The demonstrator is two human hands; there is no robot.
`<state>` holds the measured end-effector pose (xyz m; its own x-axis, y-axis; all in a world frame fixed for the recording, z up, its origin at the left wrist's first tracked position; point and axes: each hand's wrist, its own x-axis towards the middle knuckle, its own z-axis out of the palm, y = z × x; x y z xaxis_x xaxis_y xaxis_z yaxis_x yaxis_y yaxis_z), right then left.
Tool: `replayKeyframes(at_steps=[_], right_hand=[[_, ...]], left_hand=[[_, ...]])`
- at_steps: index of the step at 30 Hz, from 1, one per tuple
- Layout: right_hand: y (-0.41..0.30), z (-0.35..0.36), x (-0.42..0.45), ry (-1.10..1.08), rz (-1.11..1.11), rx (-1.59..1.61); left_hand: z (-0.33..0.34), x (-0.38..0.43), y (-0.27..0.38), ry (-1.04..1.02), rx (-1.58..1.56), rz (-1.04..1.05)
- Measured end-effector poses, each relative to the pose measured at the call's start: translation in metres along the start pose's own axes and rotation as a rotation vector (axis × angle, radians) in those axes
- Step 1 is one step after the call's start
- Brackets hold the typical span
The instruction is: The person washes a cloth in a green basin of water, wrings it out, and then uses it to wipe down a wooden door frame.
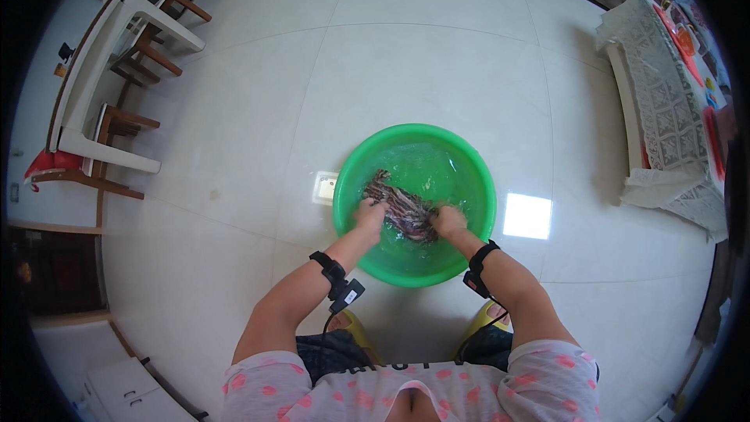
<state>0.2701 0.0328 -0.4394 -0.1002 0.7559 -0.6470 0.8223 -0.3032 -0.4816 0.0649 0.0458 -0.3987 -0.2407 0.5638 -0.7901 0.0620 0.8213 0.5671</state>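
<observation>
A round green plastic basin (415, 278) with water in it stands on the tiled floor in front of me. Stretched slantwise inside it is a bunched, wet cloth (405, 211) with dark and pinkish stripes. My left hand (370, 214) grips its left part near the basin's left wall. At the cloth's right end, my right hand (450, 220) is closed around the fabric, its fingertips partly hidden by splashing water. Both forearms reach over the near rim, each with a black strap and a small device on it.
White tables and wooden chairs stand at the left, beyond a table leg (111, 152). On the right is a table under a lace cloth (662, 88). Yellow slippers (358, 331) are on my feet, just behind the basin. A white cabinet (126, 390) stands at the lower left.
</observation>
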Motion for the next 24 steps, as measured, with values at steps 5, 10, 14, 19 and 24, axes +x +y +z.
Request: replayKeyframes(at_steps=[5,10,14,19,24], right_hand=[[-0.001,0.013,-0.011,0.208,-0.093,-0.117],[-0.014,-0.019,-0.011,0.148,-0.240,-0.085],[-0.072,-0.057,-0.044,0.137,-0.512,0.074],[-0.121,-0.114,-0.098,0.184,-0.636,0.255],[-0.137,-0.144,-0.121,0.170,-0.731,0.361]], left_hand=[[0.000,0.017,-0.013,-0.035,0.175,0.238],[0.012,-0.021,-0.003,-0.049,0.664,0.911],[0.023,-0.050,0.007,-0.232,0.456,1.081],[0.022,-0.052,0.028,-0.316,0.114,1.139],[0.023,-0.055,0.040,-0.278,0.190,0.960]])
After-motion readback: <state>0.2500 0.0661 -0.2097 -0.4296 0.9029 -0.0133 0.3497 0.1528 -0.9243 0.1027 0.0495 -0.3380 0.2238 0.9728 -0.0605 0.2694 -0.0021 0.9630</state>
